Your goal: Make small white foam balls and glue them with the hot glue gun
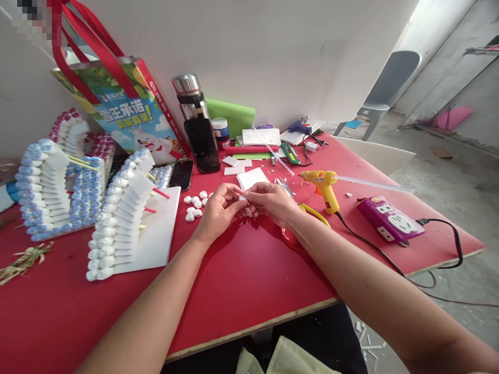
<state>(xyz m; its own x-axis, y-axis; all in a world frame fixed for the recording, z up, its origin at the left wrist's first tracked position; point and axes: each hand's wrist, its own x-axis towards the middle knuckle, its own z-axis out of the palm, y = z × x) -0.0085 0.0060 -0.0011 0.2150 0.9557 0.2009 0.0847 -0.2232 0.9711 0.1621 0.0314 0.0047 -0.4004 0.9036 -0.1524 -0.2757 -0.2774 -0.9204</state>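
Observation:
My left hand (218,210) and my right hand (271,201) meet over the middle of the red table. Between their fingertips they pinch a small white piece (242,198), mostly covered by the fingers. Several white rolled balls (198,203) lie just left of my left hand. Flat white sheets (252,178) rest behind the fingers. Scissors with yellow and red handles (315,214) lie partly under my right wrist. Further right, a yellow glue gun (325,188) lies with a clear glue stick (374,183) out of its back.
At left stands a curved white model (128,208) on a white board, beside a blue-and-white one (58,192). Behind are a printed bag (136,111), a steel flask (187,93) and phones (200,145). A purple power strip (390,221) sits right, its cord trailing off the edge.

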